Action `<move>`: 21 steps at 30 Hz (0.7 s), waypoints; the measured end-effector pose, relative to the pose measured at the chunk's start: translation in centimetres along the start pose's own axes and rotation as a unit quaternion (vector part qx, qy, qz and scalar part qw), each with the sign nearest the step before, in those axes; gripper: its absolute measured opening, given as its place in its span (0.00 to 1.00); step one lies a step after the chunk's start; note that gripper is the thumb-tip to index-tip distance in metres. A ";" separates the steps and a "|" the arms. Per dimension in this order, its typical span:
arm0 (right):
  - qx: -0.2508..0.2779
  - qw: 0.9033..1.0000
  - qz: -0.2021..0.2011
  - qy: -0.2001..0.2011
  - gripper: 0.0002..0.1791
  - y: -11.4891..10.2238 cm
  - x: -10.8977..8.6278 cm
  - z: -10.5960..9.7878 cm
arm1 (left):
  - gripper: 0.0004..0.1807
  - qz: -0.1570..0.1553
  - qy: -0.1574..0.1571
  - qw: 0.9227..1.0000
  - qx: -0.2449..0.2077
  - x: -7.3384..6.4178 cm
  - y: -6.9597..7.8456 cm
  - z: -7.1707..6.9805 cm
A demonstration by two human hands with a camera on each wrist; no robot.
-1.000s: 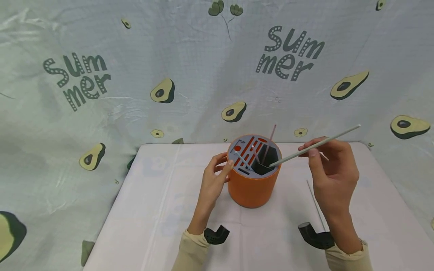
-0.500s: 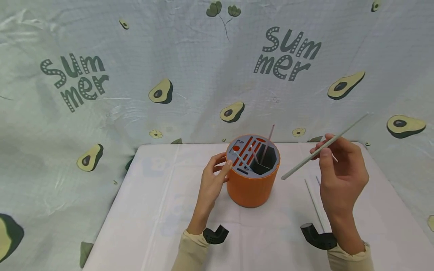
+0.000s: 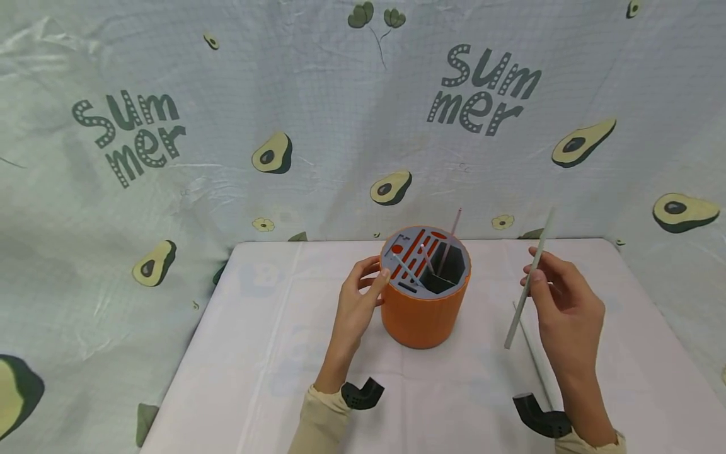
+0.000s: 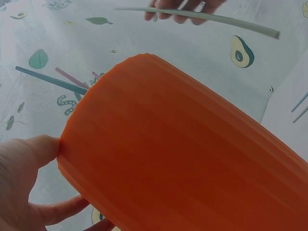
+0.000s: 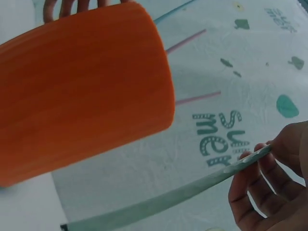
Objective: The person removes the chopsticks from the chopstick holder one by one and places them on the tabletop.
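An orange round utensil holder (image 3: 422, 323) stands on the table, its grey top cut with slots and a dark six-sided compartment. My left hand (image 3: 353, 302) grips its left side, thumb at the rim and fingers around the wall. Two pink sticks (image 3: 456, 226) rise from the dark compartment, and a pale blue stick (image 3: 405, 265) leans in the top nearby. Right of the holder and apart from it, my right hand (image 3: 570, 315) pinches a pale green straw (image 3: 517, 316) between thumb and fingers. The straw tilts steeply, its lower end above the table.
A pale stick (image 3: 537, 359) lies on the white table (image 3: 272, 353) beneath my right hand; the left wrist view shows a bluish stick (image 4: 300, 102) beside it. Behind the table hangs an avocado-print cloth (image 3: 323, 113). Dark camera mounts (image 3: 363, 394) sit on both wrists.
The straw's lower end has left the holder's dark compartment and swung right and down, and the straw now stands steeper. My right hand has moved slightly right and down; the left hand keeps its grip.
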State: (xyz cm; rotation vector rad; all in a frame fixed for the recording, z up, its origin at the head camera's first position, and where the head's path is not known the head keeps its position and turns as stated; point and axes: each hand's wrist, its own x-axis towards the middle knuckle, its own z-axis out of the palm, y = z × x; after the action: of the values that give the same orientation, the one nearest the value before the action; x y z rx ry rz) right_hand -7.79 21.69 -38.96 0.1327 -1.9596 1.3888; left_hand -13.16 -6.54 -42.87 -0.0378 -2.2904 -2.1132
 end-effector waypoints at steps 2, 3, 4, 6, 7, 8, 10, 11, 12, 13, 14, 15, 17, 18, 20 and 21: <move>-0.021 0.999 0.027 -0.009 0.18 0.4 -0.4 -0.4 | 0.25 0.001 0.000 1.000 0.001 0.0 -0.1 0.0; -0.031 0.998 0.043 -0.016 0.19 0.7 -0.6 -0.6 | 0.25 0.002 0.000 1.000 0.001 0.0 -0.1 0.0; -0.042 0.997 0.061 -0.023 0.19 0.9 -0.8 -0.7 | 0.25 0.003 0.000 1.000 0.001 0.0 -0.1 0.0; -0.064 0.993 0.096 -0.037 0.19 1.5 -1.3 -1.0 | 0.25 0.003 0.001 1.000 0.001 0.1 -0.2 0.1; -0.076 0.990 0.112 -0.045 0.19 1.8 -1.6 -1.1 | 0.25 0.003 0.001 1.000 0.001 0.1 -0.2 0.1; -0.091 0.986 0.126 -0.053 0.19 2.2 -2.0 -1.1 | 0.25 0.003 0.000 1.000 0.001 0.0 -0.1 0.1; -0.119 0.979 0.152 -0.069 0.20 3.1 -2.6 -1.3 | 0.25 0.003 0.000 1.000 0.002 0.0 -0.1 0.1; -0.132 0.975 0.162 -0.077 0.20 3.5 -2.9 -1.3 | 0.25 0.003 -0.001 1.000 0.004 0.0 0.0 0.1; -0.145 0.971 0.170 -0.086 0.20 3.9 -3.3 -1.4 | 0.26 0.003 -0.002 1.000 0.005 0.0 0.0 0.1; -0.157 0.967 0.178 -0.095 0.20 4.2 -3.5 -1.4 | 0.26 0.004 -0.002 1.000 0.006 0.0 0.0 0.2; -0.164 0.963 0.185 -0.104 0.20 4.6 -3.8 -1.5 | 0.26 0.003 -0.002 1.000 0.007 0.0 0.0 0.2; -0.168 0.960 0.192 -0.113 0.20 4.9 -4.0 -1.6 | 0.26 0.004 -0.001 1.000 0.007 0.0 0.0 0.2; -0.183 0.953 0.206 -0.130 0.20 5.3 -4.4 -1.7 | 0.25 0.005 0.000 1.000 0.005 0.0 0.0 0.2; -0.188 0.949 0.214 -0.138 0.21 5.5 -4.6 -1.7 | 0.25 0.005 0.000 1.000 0.004 -0.1 0.0 0.2; -0.198 0.941 0.231 -0.151 0.21 5.9 -5.0 -1.8 | 0.25 0.006 0.002 1.000 0.002 -0.1 0.1 0.1; -0.204 0.936 0.240 -0.159 0.21 6.2 -5.2 -1.8 | 0.25 0.007 0.002 1.000 0.001 -0.1 0.1 0.1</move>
State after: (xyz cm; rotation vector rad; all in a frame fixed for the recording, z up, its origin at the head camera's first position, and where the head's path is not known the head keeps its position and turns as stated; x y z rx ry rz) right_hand -5.95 24.18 -46.60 -0.3597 -2.6376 1.2647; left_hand -13.04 -6.42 -42.82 -0.0485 -2.2835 -2.1029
